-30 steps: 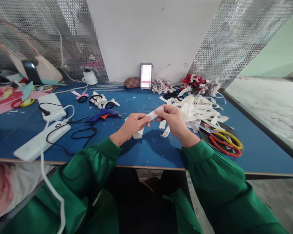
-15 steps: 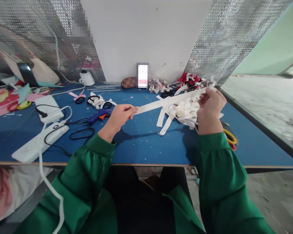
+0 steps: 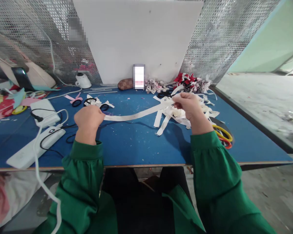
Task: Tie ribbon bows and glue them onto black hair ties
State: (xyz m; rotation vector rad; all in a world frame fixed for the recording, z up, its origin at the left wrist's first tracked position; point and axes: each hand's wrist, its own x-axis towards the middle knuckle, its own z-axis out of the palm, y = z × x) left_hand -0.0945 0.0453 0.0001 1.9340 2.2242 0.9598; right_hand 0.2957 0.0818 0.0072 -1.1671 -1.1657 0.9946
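Note:
A white fabric strip (image 3: 134, 115) stretches between my two hands above the blue table, sagging a little in the middle. My left hand (image 3: 90, 119) is closed on its left end, over the spot near the black hair ties. The fingers of my right hand (image 3: 188, 105) pinch the other end. Under and behind my right hand lies a pile of white strips (image 3: 178, 113), some of their ends pointing towards the table's front edge. Scissors with yellow and red handles (image 3: 223, 135) lie beside my right wrist.
White power strips (image 3: 36, 148) and cables cover the left of the blue table (image 3: 136, 146). At the back stand a lit phone (image 3: 139, 77), a brown checked pouch (image 3: 125, 84) and a white cup (image 3: 83, 81). Red and white fabric pieces (image 3: 190, 82) lie at back right.
My left hand has moved left and turned, with the strip's end in it. My right hand has also shifted left. The strip, straight before, now sags.

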